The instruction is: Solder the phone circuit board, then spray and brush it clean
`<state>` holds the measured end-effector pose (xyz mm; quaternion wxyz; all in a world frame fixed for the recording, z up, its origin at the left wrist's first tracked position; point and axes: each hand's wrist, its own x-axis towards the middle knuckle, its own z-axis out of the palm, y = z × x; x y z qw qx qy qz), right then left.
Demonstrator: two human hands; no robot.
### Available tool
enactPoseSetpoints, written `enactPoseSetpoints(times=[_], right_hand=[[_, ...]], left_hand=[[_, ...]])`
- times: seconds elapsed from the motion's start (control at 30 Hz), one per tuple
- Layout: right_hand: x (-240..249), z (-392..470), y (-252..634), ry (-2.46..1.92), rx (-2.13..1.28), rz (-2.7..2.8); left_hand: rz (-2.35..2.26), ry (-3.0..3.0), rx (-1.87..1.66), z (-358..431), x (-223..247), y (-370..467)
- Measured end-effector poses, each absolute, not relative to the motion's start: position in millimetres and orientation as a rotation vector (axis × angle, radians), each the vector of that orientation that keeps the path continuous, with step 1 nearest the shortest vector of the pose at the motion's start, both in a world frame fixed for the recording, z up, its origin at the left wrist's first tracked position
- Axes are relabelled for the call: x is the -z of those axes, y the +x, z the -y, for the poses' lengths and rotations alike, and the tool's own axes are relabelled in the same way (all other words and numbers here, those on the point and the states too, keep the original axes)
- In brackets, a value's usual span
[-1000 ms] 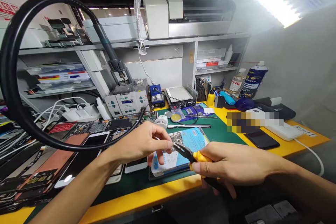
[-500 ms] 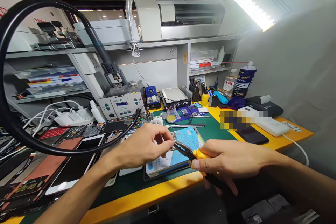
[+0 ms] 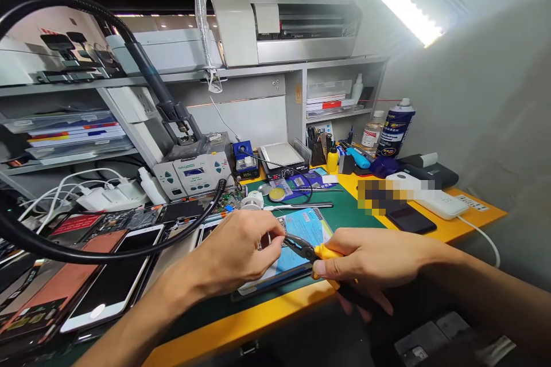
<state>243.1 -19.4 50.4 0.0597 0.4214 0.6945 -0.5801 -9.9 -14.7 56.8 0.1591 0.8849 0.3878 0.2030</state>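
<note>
My right hand [image 3: 370, 258] is wrapped round the yellow handles of a pair of pliers [image 3: 305, 249], whose dark jaws point left. Close to the jaw tips, my left hand [image 3: 249, 246] has thumb and forefinger bent into a pinch. Whatever sits between those fingers is too small and hidden to name. Below both hands lies a blue and white book [image 3: 303, 222] on the green mat [image 3: 350, 206]. A sliver of a small circuit-board-like piece shows behind the left fingertips; I cannot tell whether it is held or resting on the book.
Phones, including a white one [image 3: 114, 275], cover the left side, with a black flexible arm [image 3: 142, 257] arching over them. Behind stand a soldering station [image 3: 193, 175] and a yellow bottle [image 3: 332, 159]. A dark phone [image 3: 412, 219] and white power bank [image 3: 430, 198] lie right.
The view has shifted slightly, so the background sits further left. My left hand has turned a little, its fingers still at the pliers' tips. My right hand keeps its grip on the pliers.
</note>
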Motion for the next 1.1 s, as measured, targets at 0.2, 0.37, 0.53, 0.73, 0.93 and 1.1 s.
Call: enactPoseSetpoints(times=[0.2,0.37,0.53,0.73,0.93,1.1], right_hand=[[-45.1,17.4,246.4,1.274,1.872,-2.084],[-32.5,13.4,248.8,1.237,2.032,-2.021],[-25.3,12.8,248.5,1.168,2.077,-2.012],[-27.2,18.3,244.8,1.103,2.069,-2.058],[-32.5,24.5,245.2,1.108,1.975,-2.091],[-34.0,25.8,250.5,1.073,1.963,-2.076]], left_hand=[[-1.099,2.525,-0.594,10.9,-54.9,-9.1],[-1.104,2.476,-0.624,12.4,-49.9,-9.7],[-1.136,2.365,-0.626,16.6,-48.5,-9.6],[-1.215,2.107,-0.599,16.3,-49.4,-7.7],[-1.162,1.763,-0.453,12.7,-50.7,-8.4],[-1.051,1.670,-0.415,5.4,-49.7,-9.8]])
